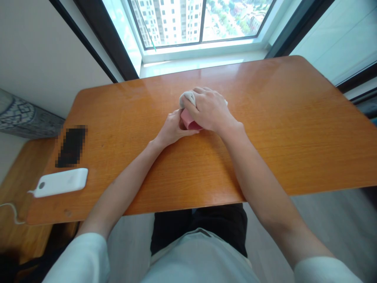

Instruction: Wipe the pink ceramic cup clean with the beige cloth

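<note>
Near the middle of the wooden table (165, 173), a small pink object (188, 120) with an open, hollow-looking end is between my hands. Its full shape is hidden by my fingers. My left hand (172, 127) is wrapped round its left and near side, thumb along the bottom. Over its top lies my right hand (210, 108), closed on a whitish cloth (187, 98) that is bunched against the pink object. Part of the cloth sticks out left of the right hand, and a bit shows at its far right.
At the table's left end lie a dark, pixelated rectangular object (71, 146) and a white power strip-like block (61, 182) with a cable. A window (202, 23) with a sill is beyond the far edge. A patterned grey-blue fabric item (26, 114) stands left of the table.
</note>
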Available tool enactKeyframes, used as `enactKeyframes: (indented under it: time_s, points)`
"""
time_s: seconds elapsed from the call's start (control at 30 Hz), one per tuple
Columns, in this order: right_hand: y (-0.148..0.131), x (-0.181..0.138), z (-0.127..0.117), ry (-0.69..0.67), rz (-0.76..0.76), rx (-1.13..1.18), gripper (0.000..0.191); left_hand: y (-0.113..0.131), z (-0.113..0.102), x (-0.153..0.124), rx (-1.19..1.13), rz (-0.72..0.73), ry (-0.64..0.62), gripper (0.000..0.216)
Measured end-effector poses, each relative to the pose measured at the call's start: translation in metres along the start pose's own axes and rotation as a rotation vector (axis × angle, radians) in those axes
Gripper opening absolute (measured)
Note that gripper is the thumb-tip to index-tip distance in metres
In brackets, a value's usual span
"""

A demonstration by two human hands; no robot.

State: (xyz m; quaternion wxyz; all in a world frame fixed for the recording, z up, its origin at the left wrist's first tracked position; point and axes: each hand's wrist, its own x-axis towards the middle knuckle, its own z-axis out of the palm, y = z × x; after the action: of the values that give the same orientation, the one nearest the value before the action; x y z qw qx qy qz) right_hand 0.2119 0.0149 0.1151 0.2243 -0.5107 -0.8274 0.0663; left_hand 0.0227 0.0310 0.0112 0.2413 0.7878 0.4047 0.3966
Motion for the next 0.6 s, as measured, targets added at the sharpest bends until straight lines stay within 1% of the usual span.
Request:
enactKeyframes:
  time_s: [0.1, 0.17, 0.3, 0.4, 0.5, 0.57, 0.6]
  points:
    - [-0.007, 0.002, 0.005, 0.003, -0.001, -0.060, 0.050, 0.004, -0.001, -0.004, -0.064, -0.011, 0.101, 0.068]
    - [-0.012, 0.003, 0.010, 0.020, -0.003, -0.071, 0.049, 0.002, -0.002, -0.006, -0.075, 0.005, 0.146, 0.067]
    - [-0.016, 0.008, 0.018, 0.060, 0.010, 0.013, 0.053, -0.006, -0.001, -0.006, -0.047, -0.011, 0.213, 0.065]
    - [-0.005, 0.012, 0.024, 0.115, 0.055, 0.209, 0.062, -0.006, 0.000, -0.004, -0.046, -0.022, 0.243, 0.057]
    - [0.014, 0.015, 0.033, 0.180, 0.142, 0.498, 0.071, -0.003, 0.001, -0.003, -0.065, -0.015, 0.248, 0.051]
    - [0.026, 0.014, 0.042, 0.228, 0.247, 0.717, 0.076, -0.003, 0.002, -0.004, -0.059, -0.022, 0.256, 0.050]
    - [0.030, 0.012, 0.047, 0.241, 0.323, 0.833, 0.078, -0.003, 0.001, -0.004, -0.047, -0.028, 0.260, 0.050]
